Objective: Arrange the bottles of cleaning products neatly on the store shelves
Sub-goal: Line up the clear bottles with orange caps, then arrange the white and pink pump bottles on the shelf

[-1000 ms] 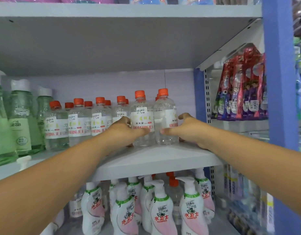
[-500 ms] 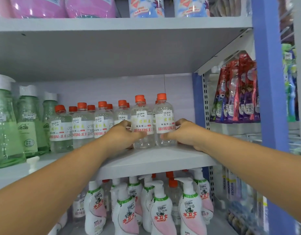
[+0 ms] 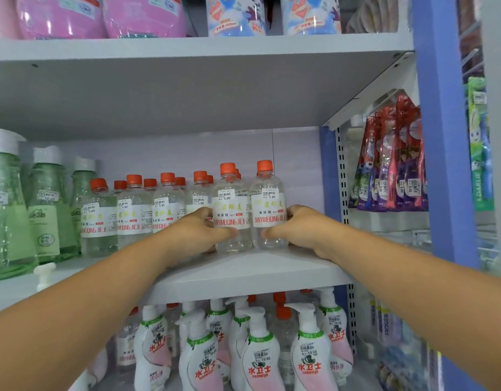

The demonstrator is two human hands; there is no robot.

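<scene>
A row of clear bottles with orange caps and white labels [image 3: 133, 213] stands on the middle shelf [image 3: 243, 275]. My left hand [image 3: 195, 232] grips the second bottle from the right [image 3: 229, 210] from its left side. My right hand [image 3: 300, 230] grips the rightmost bottle [image 3: 267, 207] from its right side. Both bottles stand upright and side by side, touching, near the shelf's front edge.
Tall green bottles with white caps [image 3: 43, 204] stand at the left of the same shelf. White pump bottles with pink labels [image 3: 257, 354] fill the shelf below. Pink and blue refill packs [image 3: 142, 15] sit above. Hanging toothbrush packs [image 3: 390, 159] are right of the blue upright [image 3: 444, 136].
The two held bottles have turned so their labels face forward. The view has shifted slightly downward and both hands stay on the bottles.
</scene>
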